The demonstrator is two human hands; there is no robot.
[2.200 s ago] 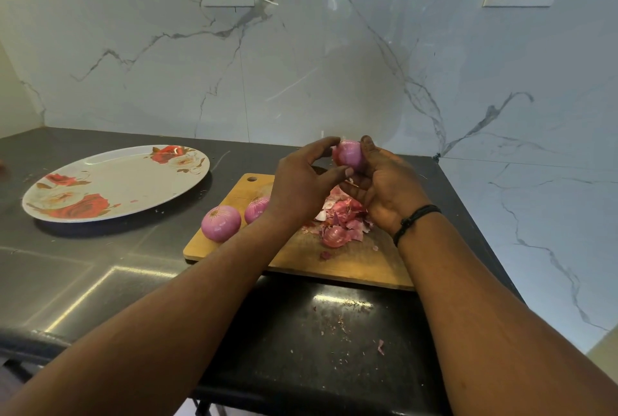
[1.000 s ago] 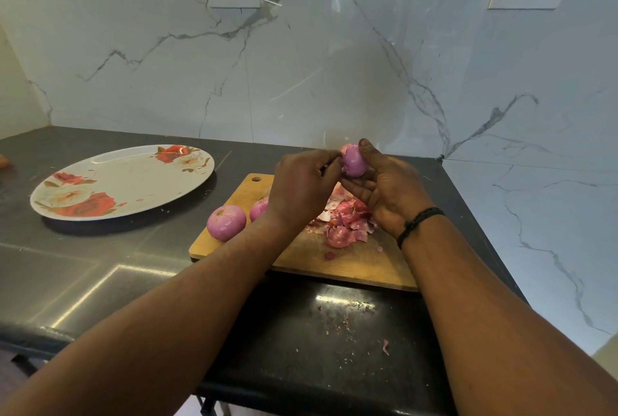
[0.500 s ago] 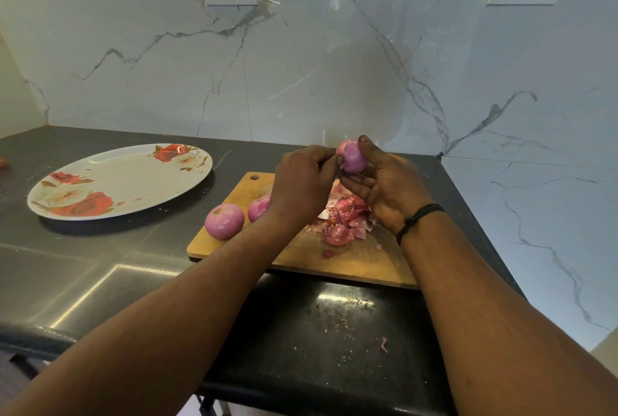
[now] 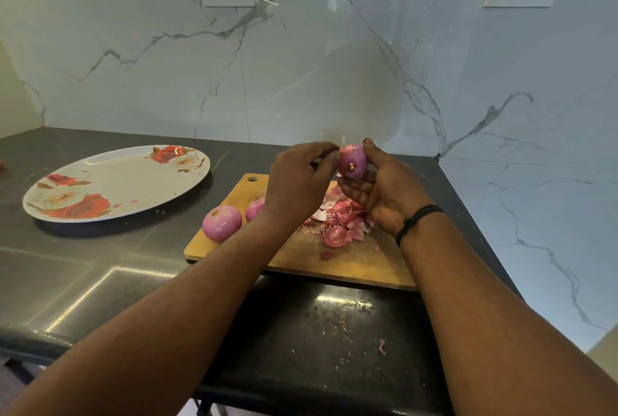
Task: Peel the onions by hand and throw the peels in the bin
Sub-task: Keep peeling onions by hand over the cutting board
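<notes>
Two peeled onions on cutting board; third onion mid-peel, right hand grip holding it, left hand pinching skin. Peels piled, unbinned; no bin visible.

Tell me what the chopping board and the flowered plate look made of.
Chopping board: wood or bamboo by its look, matte tan with faint grain and a hanging hole. Flowered plate: glossy, printed roses, thin rim; melamine or glazed ceramic, cannot tell which.
</notes>
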